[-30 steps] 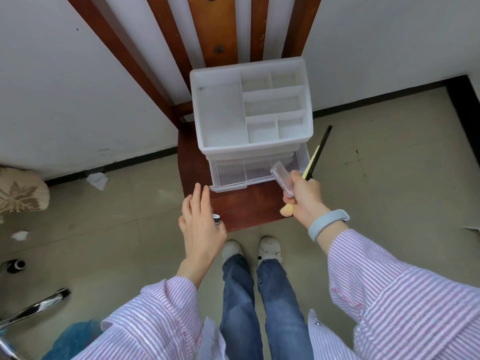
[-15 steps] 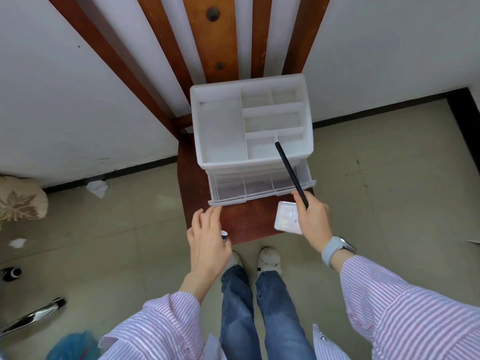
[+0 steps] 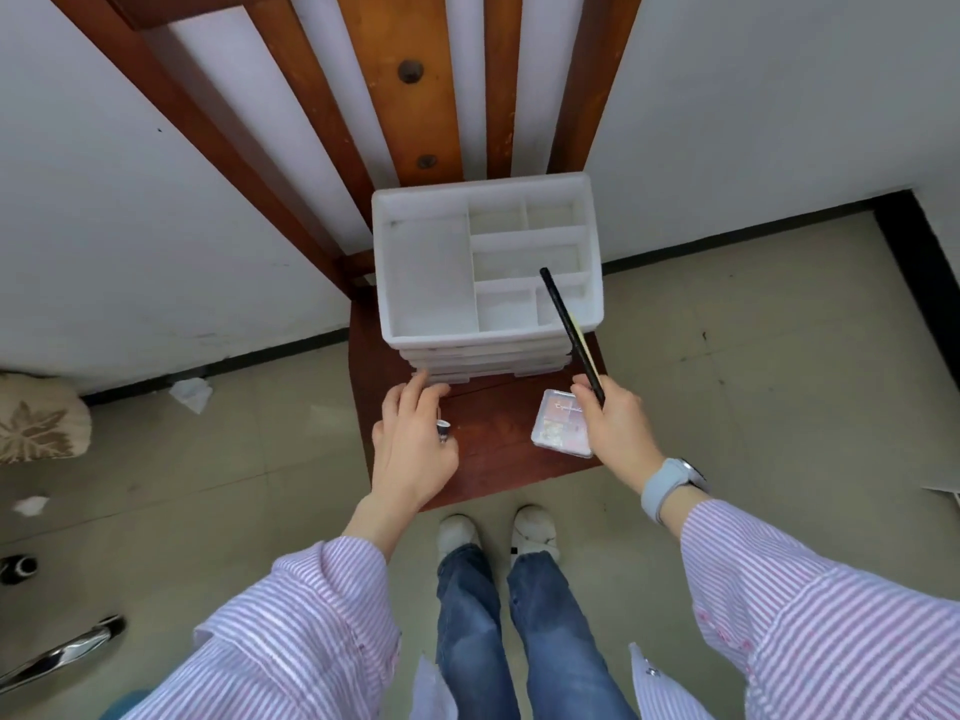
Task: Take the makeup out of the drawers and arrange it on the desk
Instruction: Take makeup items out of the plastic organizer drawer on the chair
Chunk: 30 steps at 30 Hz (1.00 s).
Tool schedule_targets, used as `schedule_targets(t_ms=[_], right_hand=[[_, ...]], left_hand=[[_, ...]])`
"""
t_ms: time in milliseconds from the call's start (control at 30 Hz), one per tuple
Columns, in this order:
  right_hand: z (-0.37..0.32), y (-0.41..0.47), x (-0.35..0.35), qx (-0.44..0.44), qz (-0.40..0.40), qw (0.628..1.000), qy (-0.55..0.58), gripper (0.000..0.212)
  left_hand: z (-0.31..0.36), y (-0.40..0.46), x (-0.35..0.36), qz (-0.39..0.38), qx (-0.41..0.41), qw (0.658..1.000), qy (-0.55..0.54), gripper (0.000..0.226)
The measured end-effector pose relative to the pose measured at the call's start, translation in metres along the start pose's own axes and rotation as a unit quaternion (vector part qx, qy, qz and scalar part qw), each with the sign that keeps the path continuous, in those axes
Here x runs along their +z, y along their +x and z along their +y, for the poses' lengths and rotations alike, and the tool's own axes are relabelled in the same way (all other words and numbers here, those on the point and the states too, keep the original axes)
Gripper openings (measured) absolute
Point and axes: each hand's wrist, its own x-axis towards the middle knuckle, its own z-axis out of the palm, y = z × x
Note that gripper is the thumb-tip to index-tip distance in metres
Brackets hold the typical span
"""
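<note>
Right hand [image 3: 615, 428] up front, fingers curled round a slim black pencil [image 3: 570, 335] that slants up and to the left, its far tip showing over the organizer's top tray, with a sliver of yellow along the shaft. Just under that hand lies a clear flat palette case [image 3: 558, 420], resting on the dark wooden desk [image 3: 493, 433], its right edge hidden by the hand. Over on the other side, the left hand [image 3: 413, 444] reaches forward with fingers stretched out, tips touching the front edge of the lowest drawer [image 3: 457, 377], while a small dark-tipped tube [image 3: 442, 430] pokes out beside the thumb; how it is held, I cannot tell. The drawers of the white plastic organizer [image 3: 485, 267] sit flush, and its divided top tray faces up at the back of the desk. Behind it, brown wooden slats [image 3: 400, 85] rise against the white wall. Below, jeans and white shoes [image 3: 496, 532] on a pale floor, a leaf-print cushion [image 3: 39, 420] off to the left, and scraps of tissue [image 3: 189, 393] near the skirting.
</note>
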Motion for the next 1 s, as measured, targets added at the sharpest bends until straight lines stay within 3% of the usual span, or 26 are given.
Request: schedule_targets(t_ms=[100, 267, 567, 767, 1000], right_hand=[[-0.007, -0.031, -0.007, 0.052, -0.015, 0.996, 0.068, 0.026], [-0.02, -0.101, -0.024, 0.065, -0.035, 0.991, 0.107, 0.02], [0.006, -0.289, -0.065, 0.14, 0.195, 0.966, 0.096, 0.025], [0.07, -0.458, -0.088, 0.22, 0.392, 0.881, 0.15, 0.032], [0.174, -0.715, -0.034, 0.338, 0.546, 0.74, 0.2, 0.018]], left_hand=[[0.013, -0.031, -0.005, 0.009, 0.008, 0.995, -0.096, 0.046], [0.035, -0.081, -0.023, -0.021, 0.08, 0.991, -0.103, 0.044], [0.109, -0.161, -0.054, -0.104, 0.302, 0.947, 0.003, 0.042], [0.192, -0.28, -0.004, -0.185, 0.497, 0.848, -0.003, 0.041], [0.23, -0.536, 0.089, -0.31, 0.651, 0.693, -0.012, 0.045]])
